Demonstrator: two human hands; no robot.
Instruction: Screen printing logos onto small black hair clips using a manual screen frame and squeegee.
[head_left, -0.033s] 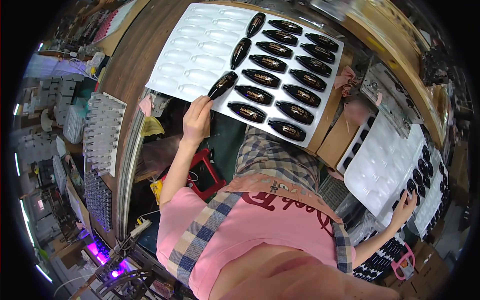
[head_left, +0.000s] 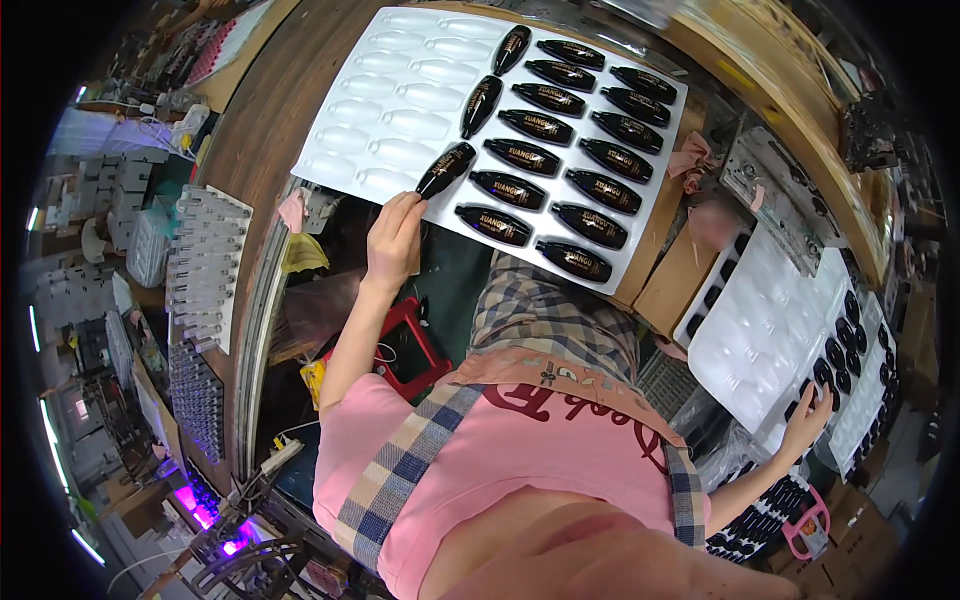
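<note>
My left hand (head_left: pixel 393 240) pinches the near end of a glossy black bottle-shaped piece (head_left: pixel 446 170) with gold print. That piece lies slanted at the near edge of a white moulded tray (head_left: pixel 318 142). Several like pieces fill the tray's right part in rows; two more stand slanted further up, and the hollows on the left hold nothing. Far to my right, my right hand (head_left: pixel 806 424) reaches to a second white tray (head_left: pixel 745 335). Its fingers are closed on a small black piece (head_left: pixel 822 374) among several others there; the fingertips are partly hidden.
The first tray rests on a brown table (head_left: pixel 262 110) and a cardboard box (head_left: pixel 668 268). Metal fixtures stand on racks at the left (head_left: pixel 207 265). A metal plate fixture (head_left: pixel 778 185) is at the right, above the second tray. A red frame (head_left: pixel 418 350) sits below my left forearm.
</note>
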